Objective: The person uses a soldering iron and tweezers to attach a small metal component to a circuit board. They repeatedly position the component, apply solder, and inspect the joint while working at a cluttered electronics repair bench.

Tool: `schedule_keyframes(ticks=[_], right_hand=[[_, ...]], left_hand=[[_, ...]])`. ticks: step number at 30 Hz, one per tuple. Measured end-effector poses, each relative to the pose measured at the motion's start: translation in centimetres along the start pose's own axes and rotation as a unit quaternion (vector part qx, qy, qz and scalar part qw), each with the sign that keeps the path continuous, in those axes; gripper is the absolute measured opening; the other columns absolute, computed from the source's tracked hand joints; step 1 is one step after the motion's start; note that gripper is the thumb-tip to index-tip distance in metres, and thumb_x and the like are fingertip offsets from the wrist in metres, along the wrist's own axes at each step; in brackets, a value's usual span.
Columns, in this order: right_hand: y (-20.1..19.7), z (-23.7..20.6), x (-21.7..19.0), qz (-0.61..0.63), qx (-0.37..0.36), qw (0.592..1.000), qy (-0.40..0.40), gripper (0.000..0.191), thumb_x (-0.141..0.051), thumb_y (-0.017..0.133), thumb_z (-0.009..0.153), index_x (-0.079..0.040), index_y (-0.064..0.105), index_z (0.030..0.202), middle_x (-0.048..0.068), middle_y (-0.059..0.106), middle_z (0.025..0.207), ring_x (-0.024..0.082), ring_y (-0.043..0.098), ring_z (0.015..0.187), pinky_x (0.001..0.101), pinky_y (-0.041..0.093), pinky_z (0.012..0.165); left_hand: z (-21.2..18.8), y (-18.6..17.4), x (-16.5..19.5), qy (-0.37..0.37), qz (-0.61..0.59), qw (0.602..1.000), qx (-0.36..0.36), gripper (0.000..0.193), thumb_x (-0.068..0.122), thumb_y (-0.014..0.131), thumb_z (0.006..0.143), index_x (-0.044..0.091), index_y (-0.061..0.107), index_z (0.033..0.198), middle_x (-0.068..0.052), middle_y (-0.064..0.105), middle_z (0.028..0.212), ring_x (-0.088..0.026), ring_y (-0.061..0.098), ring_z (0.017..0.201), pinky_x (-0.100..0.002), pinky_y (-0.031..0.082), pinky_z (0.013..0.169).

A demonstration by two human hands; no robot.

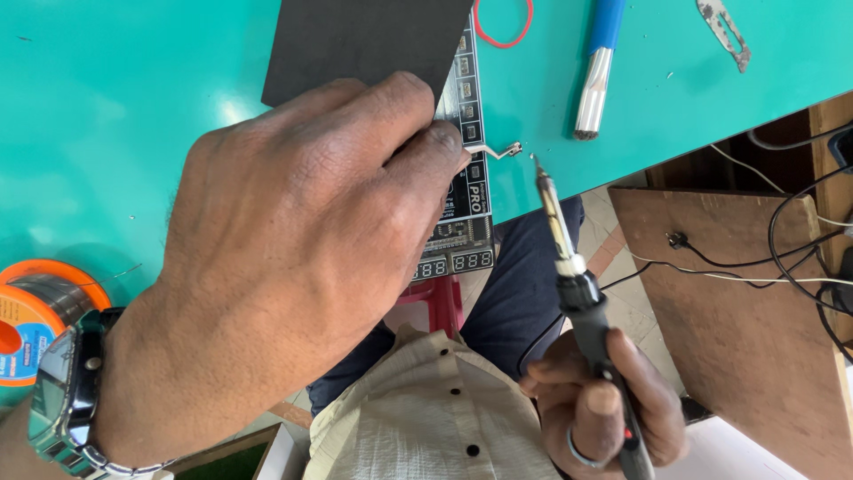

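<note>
My left hand (293,258) fills the middle of the view, its fingertips pinching a small bent metal piece (498,150) that sticks out over the teal table (124,107). Under the hand lies a black circuit board (468,191) with small number displays, partly hidden. My right hand (604,404) grips a black soldering iron (569,267) low at the right. The iron's tip points up, just right of the metal piece and slightly apart from it.
A dark grey mat (355,44) lies at the top. A red rubber band (502,22), a blue-handled tool (600,67) and metal tweezers (724,31) sit along the far edge. A solder spool (35,311) is at left. A wooden board (737,302) with wires stands right.
</note>
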State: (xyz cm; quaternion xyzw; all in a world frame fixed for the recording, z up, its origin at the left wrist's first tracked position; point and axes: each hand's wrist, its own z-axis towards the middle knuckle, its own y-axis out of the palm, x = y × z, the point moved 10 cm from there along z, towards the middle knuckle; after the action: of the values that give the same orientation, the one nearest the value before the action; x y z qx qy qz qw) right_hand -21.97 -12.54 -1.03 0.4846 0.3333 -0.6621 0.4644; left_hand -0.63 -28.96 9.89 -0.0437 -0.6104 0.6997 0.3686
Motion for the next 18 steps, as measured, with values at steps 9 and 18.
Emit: schedule_keyframes(ticks=[9, 18], right_hand=[[-0.8, 1.4, 3.2, -0.238, -0.07, 0.96, -0.128, 0.048, -0.029, 0.052, 0.112, -0.006, 0.041, 0.152, 0.017, 0.075, 0.105, 0.024, 0.074, 0.092, 0.0318, 0.06, 0.086], [-2.1, 1.5, 4.8, -0.074, -0.014, 0.978, -0.193, 0.052, -0.038, 0.051, 0.111, -0.01, 0.043, 0.154, 0.031, 0.063, 0.116, 0.033, 0.068, 0.099, 0.0414, 0.061, 0.083]], left_hand=[[0.2, -0.1, 0.2, 0.004, 0.007, 1.0, 0.007, 0.015, 0.007, 0.073, 0.088, 0.0, 0.076, 0.1, -0.005, 0.062, 0.086, -0.02, 0.066, 0.075, -0.035, 0.05, 0.05], [0.3, -0.6, 0.3, 0.007, 0.003, 1.0, 0.021, 0.011, 0.006, 0.072, 0.087, 0.002, 0.075, 0.096, -0.006, 0.062, 0.086, -0.022, 0.066, 0.076, -0.037, 0.051, 0.053]])
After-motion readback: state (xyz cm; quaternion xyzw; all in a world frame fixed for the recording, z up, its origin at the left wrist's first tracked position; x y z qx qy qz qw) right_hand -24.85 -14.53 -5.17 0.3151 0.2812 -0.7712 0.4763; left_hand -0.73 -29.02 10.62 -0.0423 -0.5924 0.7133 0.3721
